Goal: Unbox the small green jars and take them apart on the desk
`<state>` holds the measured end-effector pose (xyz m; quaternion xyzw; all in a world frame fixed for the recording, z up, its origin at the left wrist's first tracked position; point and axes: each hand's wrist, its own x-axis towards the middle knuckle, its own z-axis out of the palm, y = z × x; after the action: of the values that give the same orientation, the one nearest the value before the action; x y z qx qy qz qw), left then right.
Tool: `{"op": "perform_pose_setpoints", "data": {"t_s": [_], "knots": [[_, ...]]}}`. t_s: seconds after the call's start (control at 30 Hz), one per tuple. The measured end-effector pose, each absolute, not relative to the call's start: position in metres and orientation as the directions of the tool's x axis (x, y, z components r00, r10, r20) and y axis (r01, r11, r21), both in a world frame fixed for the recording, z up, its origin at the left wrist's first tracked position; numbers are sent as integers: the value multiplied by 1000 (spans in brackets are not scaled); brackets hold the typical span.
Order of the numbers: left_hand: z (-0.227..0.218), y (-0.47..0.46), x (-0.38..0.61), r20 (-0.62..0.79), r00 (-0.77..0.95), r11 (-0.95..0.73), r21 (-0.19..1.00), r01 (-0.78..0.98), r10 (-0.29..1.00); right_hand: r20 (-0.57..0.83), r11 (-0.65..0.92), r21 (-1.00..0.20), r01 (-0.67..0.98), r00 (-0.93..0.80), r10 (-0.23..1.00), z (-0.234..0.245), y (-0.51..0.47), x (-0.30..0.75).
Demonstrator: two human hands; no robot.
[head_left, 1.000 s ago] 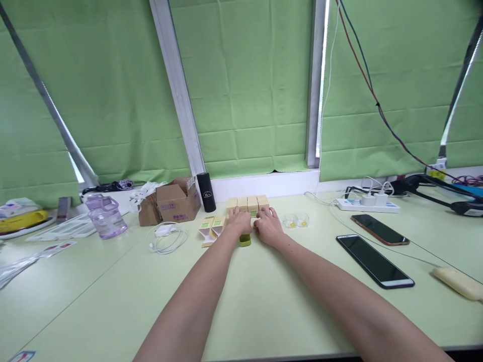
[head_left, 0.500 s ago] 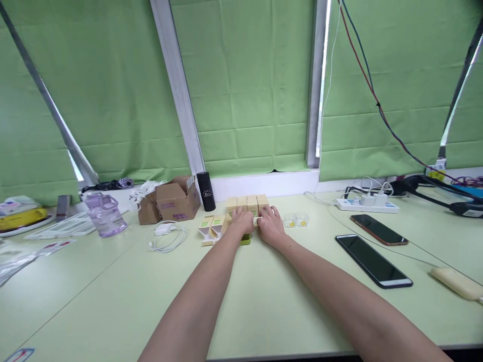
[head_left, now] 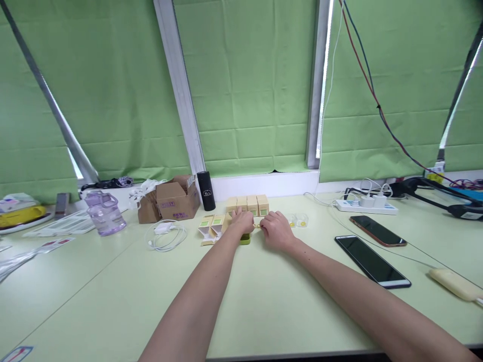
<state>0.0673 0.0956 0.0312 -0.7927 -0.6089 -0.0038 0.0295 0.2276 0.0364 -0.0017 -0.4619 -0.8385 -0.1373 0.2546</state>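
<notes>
A row of small tan boxes [head_left: 248, 204] with green labels stands at the far middle of the pale green table [head_left: 241, 301]. My left hand [head_left: 241, 221] rests curled in front of the row, over a small green object [head_left: 245, 240]. My right hand [head_left: 276, 229] is beside it, fingers curled in a pinch near a tiny yellow piece; what it holds is too small to name. Opened flat boxes [head_left: 210, 227] lie to the left. Two clear cases with yellow dots [head_left: 297, 219] lie to the right.
A black cylinder [head_left: 206, 191], cardboard boxes [head_left: 172, 201], a white cable [head_left: 166, 235] and a purple bottle [head_left: 103, 212] sit on the left. Two phones [head_left: 372, 261] [head_left: 378, 230], a power strip [head_left: 366, 204] and a cream-coloured object [head_left: 455, 283] lie on the right. Green blinds cover the windows behind.
My right hand has drawn back a little from the row of boxes toward me and to the right. My left hand has stayed put.
</notes>
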Motion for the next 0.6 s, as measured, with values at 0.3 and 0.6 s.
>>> {"op": "perform_pose_setpoints", "data": {"t_s": [0.3, 0.6], "knots": [[44, 99, 52, 51, 252, -252, -8, 968, 966, 537, 681, -117, 723, -531, 656, -7, 10, 198], [59, 98, 14, 39, 252, -252, 1, 968, 967, 530, 689, -114, 716, -543, 652, -5, 8, 187]]}}
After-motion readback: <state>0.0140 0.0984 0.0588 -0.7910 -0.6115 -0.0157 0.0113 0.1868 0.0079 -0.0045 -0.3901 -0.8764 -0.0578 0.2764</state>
